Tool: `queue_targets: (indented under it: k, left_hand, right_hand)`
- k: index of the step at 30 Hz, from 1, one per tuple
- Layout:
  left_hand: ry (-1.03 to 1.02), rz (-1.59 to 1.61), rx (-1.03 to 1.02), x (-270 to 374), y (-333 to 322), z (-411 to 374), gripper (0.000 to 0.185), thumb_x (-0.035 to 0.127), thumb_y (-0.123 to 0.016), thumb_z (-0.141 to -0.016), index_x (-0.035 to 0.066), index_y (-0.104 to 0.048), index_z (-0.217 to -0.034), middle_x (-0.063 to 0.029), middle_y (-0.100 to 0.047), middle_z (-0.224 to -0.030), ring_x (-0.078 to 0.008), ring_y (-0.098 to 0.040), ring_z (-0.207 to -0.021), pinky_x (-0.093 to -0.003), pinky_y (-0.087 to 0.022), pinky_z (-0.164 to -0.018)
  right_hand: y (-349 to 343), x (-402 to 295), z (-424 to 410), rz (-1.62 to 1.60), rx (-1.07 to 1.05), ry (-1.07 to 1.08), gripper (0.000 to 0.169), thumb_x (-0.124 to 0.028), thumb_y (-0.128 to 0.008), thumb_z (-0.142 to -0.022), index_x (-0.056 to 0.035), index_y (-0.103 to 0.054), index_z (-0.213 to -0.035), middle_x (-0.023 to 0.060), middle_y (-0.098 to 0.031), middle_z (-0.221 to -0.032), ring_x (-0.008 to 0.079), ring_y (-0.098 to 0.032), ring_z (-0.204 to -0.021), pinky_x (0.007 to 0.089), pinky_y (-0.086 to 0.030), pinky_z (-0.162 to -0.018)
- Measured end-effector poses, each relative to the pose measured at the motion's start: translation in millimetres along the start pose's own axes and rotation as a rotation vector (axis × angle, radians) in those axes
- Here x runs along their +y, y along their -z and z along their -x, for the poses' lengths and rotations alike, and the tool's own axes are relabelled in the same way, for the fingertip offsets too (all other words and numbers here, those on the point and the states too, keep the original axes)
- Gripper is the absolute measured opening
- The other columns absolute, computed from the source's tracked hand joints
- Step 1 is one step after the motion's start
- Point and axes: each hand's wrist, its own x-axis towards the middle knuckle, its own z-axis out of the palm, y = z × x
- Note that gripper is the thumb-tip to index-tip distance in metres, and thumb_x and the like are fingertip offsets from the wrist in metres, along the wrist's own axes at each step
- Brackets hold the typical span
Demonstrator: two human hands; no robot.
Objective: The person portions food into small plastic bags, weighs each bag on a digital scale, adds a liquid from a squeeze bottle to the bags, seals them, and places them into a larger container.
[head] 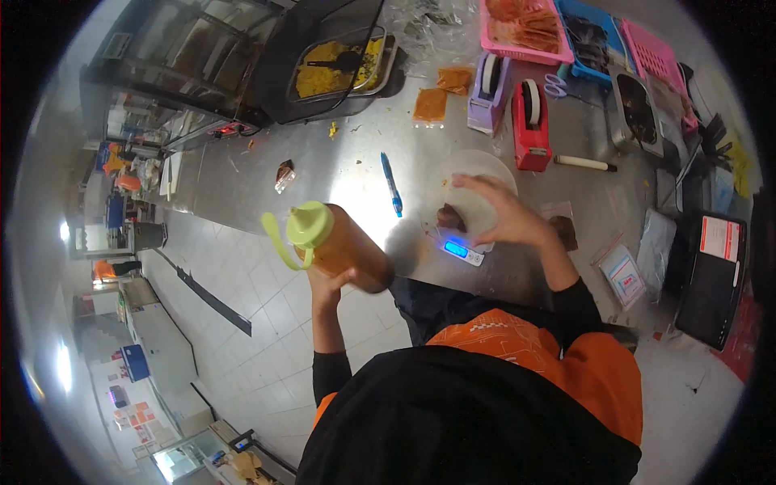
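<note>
My left hand (330, 284) is wrapped around a squeeze bottle (348, 242) of orange-brown sauce, tilted, with a light green nozzle lid and strap. It is held up near the steel table's front edge. Over a small digital scale (464, 250) with a lit blue display, my right hand (512, 212) is spread, thumb and fingers apart, nothing gripped. Beneath that hand is a pale round plate or lid (479, 170). A small dark brown sachet (451, 218) lies by its near left edge. Whether the right fingertips touch the plate, I cannot tell.
A blue pen (391, 185) and a small brown packet (284, 176) lie on the steel table (242, 182). Farther back stand purple (488, 91) and red (531, 130) tape dispensers, flat sauce sachets (430, 105) and a tray of yellow food (327, 73). At right is a tablet (712, 282).
</note>
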Motion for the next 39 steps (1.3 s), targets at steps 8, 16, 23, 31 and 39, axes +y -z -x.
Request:
queue_targets:
  k: [8,16,23,31,39]
  left_hand:
    - [-0.189,-0.066,0.497,-33,-38,-46,0.08,0.018,-0.082,-0.046,0.002,-0.039,-0.112,-0.0072,-0.05,-0.102,-0.0196,-0.049,-0.094,-0.0312,-0.042,-0.081]
    - [-0.004,0.337,-0.102,-28,2,-5,0.078,0.02,-0.073,-0.054,-0.001,-0.034,-0.117,-0.0101,-0.049,-0.105,-0.0224,-0.051,-0.095,-0.0336,-0.042,-0.083]
    - [0.669,-0.197,-0.679,46,-17,2,0.063,0.03,-0.068,-0.063,-0.004,-0.045,-0.112,-0.0114,-0.055,-0.1,-0.0199,-0.053,-0.092,-0.0283,-0.039,-0.084]
    - [0.869,-0.256,-0.71,53,-14,-19,0.065,0.033,-0.065,-0.066,-0.005,-0.042,-0.114,-0.014,-0.054,-0.1,-0.0211,-0.054,-0.089,-0.0289,-0.042,-0.079]
    - [0.465,-0.216,-0.629,26,-17,-19,0.07,0.024,-0.073,-0.056,-0.004,-0.042,-0.112,-0.0132,-0.053,-0.104,-0.0199,-0.053,-0.092,-0.0289,-0.041,-0.082]
  right_hand:
    - [-61,11,-26,0.034,-0.106,-0.029,0.089,-0.003,-0.074,-0.044,-0.0123,-0.037,-0.124,0.0091,-0.049,-0.11,0.0261,-0.039,-0.11,0.0333,-0.03,-0.095]
    - [-42,15,-36,-0.264,-0.104,-0.044,0.068,-0.002,-0.073,-0.048,-0.0096,-0.049,-0.112,0.0073,-0.058,-0.093,0.0179,-0.055,-0.086,0.0286,-0.043,-0.079]
    - [-69,33,-29,-0.195,-0.019,0.021,0.061,-0.01,-0.077,-0.045,-0.0075,-0.056,-0.102,0.0093,-0.057,-0.096,0.0223,-0.053,-0.09,0.0309,-0.041,-0.081]
    - [-71,31,-30,-0.247,0.008,0.041,0.062,-0.013,-0.078,-0.045,-0.0066,-0.056,-0.102,0.0108,-0.055,-0.099,0.0253,-0.05,-0.096,0.0343,-0.039,-0.085]
    - [-54,26,-32,-0.458,-0.069,0.006,0.061,-0.004,-0.075,-0.05,-0.0074,-0.054,-0.108,0.0065,-0.057,-0.093,0.016,-0.053,-0.083,0.027,-0.042,-0.079]
